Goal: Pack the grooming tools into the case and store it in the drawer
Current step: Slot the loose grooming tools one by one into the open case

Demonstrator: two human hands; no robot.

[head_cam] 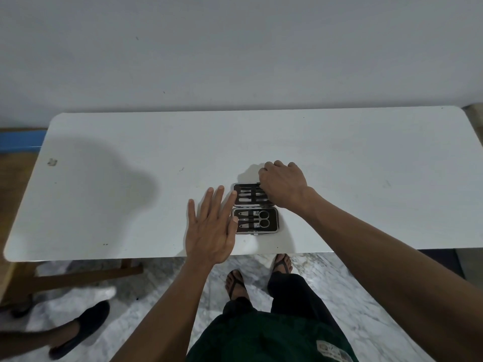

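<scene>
A small black grooming case (273, 221) with a metal rim lies open flat on the white table (130, 205), near its front edge. Its near half holds scissors (262, 218) and two clippers under straps. The far half (243, 195) holds several slim metal tools. My left hand (209, 228) lies flat with fingers spread, touching the case's left side. My right hand (283, 185) is curled over the far half's right end, fingertips hidden; whether it grips a tool cannot be told.
The table stands against a pale wall. Under its front edge are my sandalled feet (236, 282) on a marble floor. Another person's foot in a dark shoe (81, 330) is at lower left. No drawer is visible.
</scene>
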